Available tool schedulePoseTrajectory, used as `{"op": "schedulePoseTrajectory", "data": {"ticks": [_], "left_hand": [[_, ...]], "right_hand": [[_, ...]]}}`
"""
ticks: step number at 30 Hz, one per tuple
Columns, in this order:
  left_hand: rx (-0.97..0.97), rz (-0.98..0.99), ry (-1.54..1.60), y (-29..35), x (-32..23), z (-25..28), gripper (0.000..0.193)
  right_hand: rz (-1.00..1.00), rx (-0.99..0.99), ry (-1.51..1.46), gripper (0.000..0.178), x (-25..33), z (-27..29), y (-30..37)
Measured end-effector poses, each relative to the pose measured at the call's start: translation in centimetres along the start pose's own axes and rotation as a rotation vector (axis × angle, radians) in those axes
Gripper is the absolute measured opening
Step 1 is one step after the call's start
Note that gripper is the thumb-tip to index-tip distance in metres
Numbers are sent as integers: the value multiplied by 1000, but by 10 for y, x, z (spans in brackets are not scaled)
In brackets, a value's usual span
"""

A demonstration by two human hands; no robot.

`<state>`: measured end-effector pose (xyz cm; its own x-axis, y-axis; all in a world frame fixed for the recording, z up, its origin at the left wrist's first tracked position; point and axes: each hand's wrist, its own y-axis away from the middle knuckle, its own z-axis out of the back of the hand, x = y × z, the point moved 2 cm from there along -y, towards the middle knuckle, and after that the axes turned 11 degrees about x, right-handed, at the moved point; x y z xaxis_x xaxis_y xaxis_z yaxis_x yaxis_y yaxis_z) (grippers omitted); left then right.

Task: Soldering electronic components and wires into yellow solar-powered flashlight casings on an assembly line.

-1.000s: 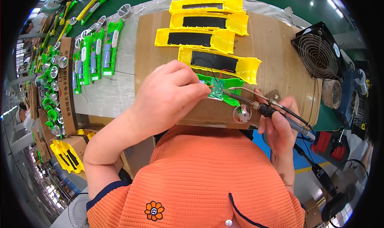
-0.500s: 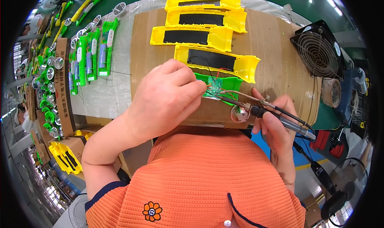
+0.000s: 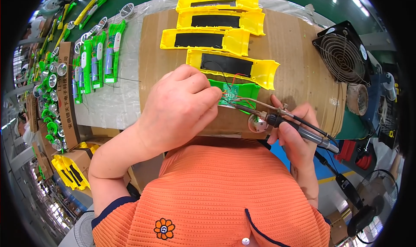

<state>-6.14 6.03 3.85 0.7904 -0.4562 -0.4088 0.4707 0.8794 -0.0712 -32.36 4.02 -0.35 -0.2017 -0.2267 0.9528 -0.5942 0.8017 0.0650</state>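
My right hand (image 3: 297,132) grips a soldering iron (image 3: 305,134) with a thin metal tube along its top. The iron's tip reaches left to a small green circuit board (image 3: 229,94) in a green plastic housing (image 3: 250,91). My left hand (image 3: 184,101) is closed in a pinch at the board's left side and covers part of the housing. What its fingers hold is hidden. Thin red and dark wires run from the board toward the nearest yellow shell (image 3: 265,73), which has a black panel. A round silver part (image 3: 258,124) sits below the iron.
Several more yellow shells (image 3: 169,39) lie beyond on the cardboard (image 3: 294,43). Green housings with batteries (image 3: 110,56) stand at the left, beside a cardboard box wall (image 3: 67,95) and shiny reflectors. A black fan (image 3: 342,54) and a tape roll (image 3: 357,99) are at the right.
The whole scene has shifted slightly left in the picture. Both hands keep their places at the board, and the iron's tip stays over it.
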Motion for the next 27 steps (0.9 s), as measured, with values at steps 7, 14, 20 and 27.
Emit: {"op": "schedulePoseTrajectory", "data": {"ticks": [7, 14, 20, 27], "left_hand": [[-7, 13, 21, -1, -2, 2, 18], [-17, 6, 18, -1, -1, 0, 18], [18, 24, 12, 1, -2, 1, 19], [-71, 49, -189, -26, 10, 30, 29]], "right_hand": [[-2, -33, -19, 20, 1, -4, 3], [22, -37, -27, 22, 1, 0, 4], [191, -231, 13, 18, 11, 25, -5], [178, -354, -111, 17, 2, 34, -4]]}}
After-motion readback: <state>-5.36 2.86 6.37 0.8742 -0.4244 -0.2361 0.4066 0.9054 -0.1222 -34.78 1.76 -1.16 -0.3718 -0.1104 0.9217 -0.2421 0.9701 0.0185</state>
